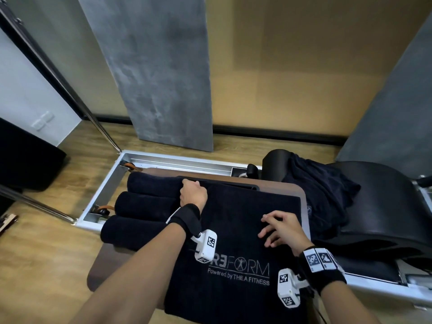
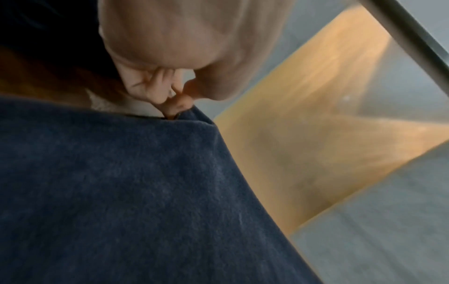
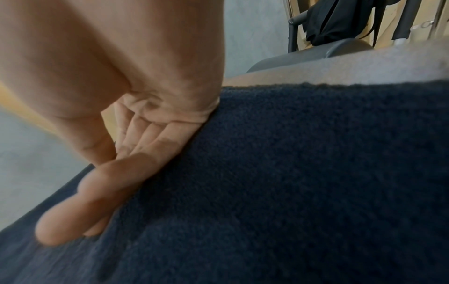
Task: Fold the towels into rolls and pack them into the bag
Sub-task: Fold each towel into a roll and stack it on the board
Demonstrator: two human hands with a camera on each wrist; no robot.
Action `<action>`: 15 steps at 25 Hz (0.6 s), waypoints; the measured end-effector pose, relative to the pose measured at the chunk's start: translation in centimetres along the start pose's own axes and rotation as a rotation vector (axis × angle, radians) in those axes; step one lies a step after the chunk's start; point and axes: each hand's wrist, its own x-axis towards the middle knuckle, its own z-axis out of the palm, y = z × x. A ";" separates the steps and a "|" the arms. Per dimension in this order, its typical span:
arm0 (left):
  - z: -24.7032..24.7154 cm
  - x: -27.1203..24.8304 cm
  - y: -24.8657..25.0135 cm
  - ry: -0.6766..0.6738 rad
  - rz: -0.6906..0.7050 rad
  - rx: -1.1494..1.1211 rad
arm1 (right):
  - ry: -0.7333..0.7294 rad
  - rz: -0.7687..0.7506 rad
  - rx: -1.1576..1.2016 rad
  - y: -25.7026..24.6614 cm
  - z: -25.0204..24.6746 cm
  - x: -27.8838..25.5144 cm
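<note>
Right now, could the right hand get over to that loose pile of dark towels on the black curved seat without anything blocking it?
Probably yes. The right hand lies open on the flat towel, holding nothing, and the loose towels lie just to its right, with only the board's edge between.

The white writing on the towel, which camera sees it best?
The head view. The writing sits in full sight on the flat towel between both arms. The left wrist and right wrist views show only plain dark cloth, no writing.
</note>
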 end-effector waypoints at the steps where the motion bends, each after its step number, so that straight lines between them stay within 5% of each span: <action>1: -0.1 0.2 0.3 0.000 0.017 0.023 | 0.000 -0.001 0.003 0.0 0.1 0.0; 8: -0.9 0.5 1.5 0.080 0.243 0.097 | 0.028 0.004 0.014 -0.3 0.3 0.2; 15: -0.2 -4.6 -3.2 -0.052 0.649 0.204 | 0.139 -0.025 0.069 -0.6 1.6 -0.9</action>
